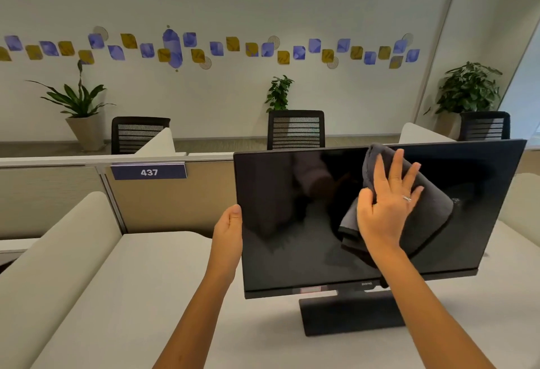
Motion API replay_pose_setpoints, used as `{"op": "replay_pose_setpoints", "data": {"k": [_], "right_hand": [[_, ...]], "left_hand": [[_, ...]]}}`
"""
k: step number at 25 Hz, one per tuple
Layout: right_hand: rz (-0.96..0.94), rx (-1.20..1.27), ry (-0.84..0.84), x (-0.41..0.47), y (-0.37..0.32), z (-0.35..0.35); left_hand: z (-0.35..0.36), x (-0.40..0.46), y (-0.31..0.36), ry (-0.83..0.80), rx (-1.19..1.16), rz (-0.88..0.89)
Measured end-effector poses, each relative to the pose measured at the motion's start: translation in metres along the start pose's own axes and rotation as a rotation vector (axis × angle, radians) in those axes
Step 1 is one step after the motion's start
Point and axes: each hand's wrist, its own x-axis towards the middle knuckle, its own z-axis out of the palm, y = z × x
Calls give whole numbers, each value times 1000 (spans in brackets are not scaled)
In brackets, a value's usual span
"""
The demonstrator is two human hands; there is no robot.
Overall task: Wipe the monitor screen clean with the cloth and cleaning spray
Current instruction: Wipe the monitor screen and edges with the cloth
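A black monitor [292, 222] with a dark, switched-off screen stands on its flat black base on the white desk. My left hand [228, 231] grips the monitor's left edge, fingers wrapped behind the bezel. My right hand [388, 202] lies flat with spread fingers on a folded dark grey cloth [429, 211], pressing it against the upper right part of the screen. The cloth reaches from the screen's top edge down to about mid-height. No spray bottle is in view.
The white desk [146, 295] runs left and forward of the monitor, with padded beige dividers on both sides. A partition with a sign "437" [149, 172] stands behind. Beyond it are black mesh chairs [295, 129] and potted plants along the wall.
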Motion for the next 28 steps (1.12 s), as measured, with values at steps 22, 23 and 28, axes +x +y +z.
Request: {"op": "replay_pose_setpoints", "data": {"k": [22, 23, 28], "right_hand": [[-410, -68, -188, -128, -35, 52], [-322, -79, -166, -123, -22, 47], [30, 44, -33, -58, 6, 25]], "left_hand": [[9, -2, -2, 103, -39, 31], [9, -1, -3, 118, -28, 23], [10, -1, -1, 122, -24, -2]]}}
